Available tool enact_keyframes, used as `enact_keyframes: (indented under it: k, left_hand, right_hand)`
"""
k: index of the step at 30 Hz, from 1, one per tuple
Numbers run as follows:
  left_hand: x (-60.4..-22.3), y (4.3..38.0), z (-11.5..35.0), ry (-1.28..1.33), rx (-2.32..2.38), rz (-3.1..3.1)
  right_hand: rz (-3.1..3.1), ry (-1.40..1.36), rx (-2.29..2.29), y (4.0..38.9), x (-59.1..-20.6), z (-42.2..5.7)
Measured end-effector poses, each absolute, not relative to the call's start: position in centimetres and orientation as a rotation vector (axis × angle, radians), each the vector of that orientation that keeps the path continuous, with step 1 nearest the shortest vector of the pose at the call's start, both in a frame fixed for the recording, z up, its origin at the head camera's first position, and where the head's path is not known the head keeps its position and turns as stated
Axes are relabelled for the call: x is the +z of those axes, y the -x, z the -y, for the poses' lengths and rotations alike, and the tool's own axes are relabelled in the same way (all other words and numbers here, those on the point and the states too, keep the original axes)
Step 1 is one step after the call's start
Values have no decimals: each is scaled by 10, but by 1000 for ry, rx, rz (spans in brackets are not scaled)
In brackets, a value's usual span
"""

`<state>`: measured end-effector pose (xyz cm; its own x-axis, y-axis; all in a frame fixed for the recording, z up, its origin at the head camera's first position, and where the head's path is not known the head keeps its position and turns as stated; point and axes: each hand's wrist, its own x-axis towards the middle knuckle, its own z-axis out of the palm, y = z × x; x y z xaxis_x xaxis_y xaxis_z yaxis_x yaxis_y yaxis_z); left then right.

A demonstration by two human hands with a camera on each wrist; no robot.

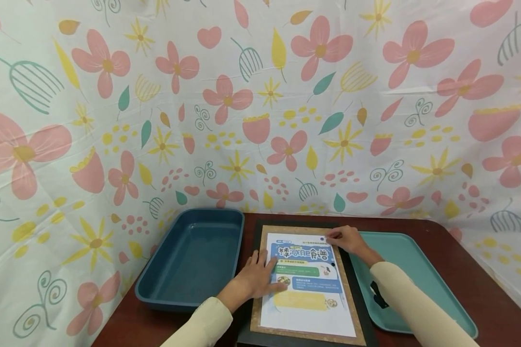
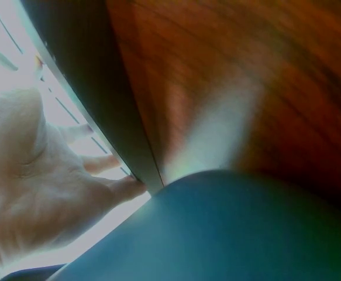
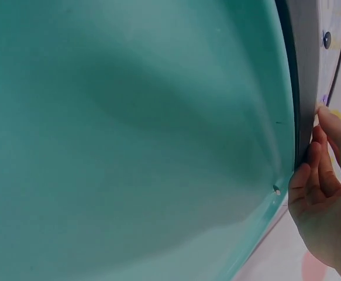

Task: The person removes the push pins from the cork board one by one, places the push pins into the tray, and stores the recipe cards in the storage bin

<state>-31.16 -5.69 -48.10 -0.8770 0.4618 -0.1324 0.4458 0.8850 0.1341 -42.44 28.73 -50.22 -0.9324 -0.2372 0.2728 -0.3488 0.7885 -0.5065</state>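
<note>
A printed paper sheet [image 1: 308, 320] with blue, green and yellow blocks lies on a cork board [image 1: 267, 230] in a dark frame [image 1: 282, 223]. My left hand [image 1: 256, 279] rests on the sheet's left side with its fingers spread. My right hand [image 1: 349, 239] pinches at the sheet's upper right corner, thumb and fingers curled over the board's edge. Close beside these fingertips is a small purple pin [image 1: 322, 238]. Further down the right side sits a dark round pin [image 1: 333, 264], also seen as a black pin [image 3: 327, 40] in the right wrist view.
Left of the board stands a deep dark-blue tray [image 1: 191, 262]. A shallow teal tray [image 1: 410, 270] lies on the right, under my right forearm. Brown wooden table [image 1: 126, 323] shows around them. A flower-patterned curtain [image 1: 260, 159] hangs behind and at both sides.
</note>
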Motion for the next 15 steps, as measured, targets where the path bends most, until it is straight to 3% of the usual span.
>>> enact_keyframes:
  k: [15]
  left_hand:
    - [-479, 308, 57, -709, 175, -2916]
  right_hand:
    - [2812, -415, 865, 426, -502, -278]
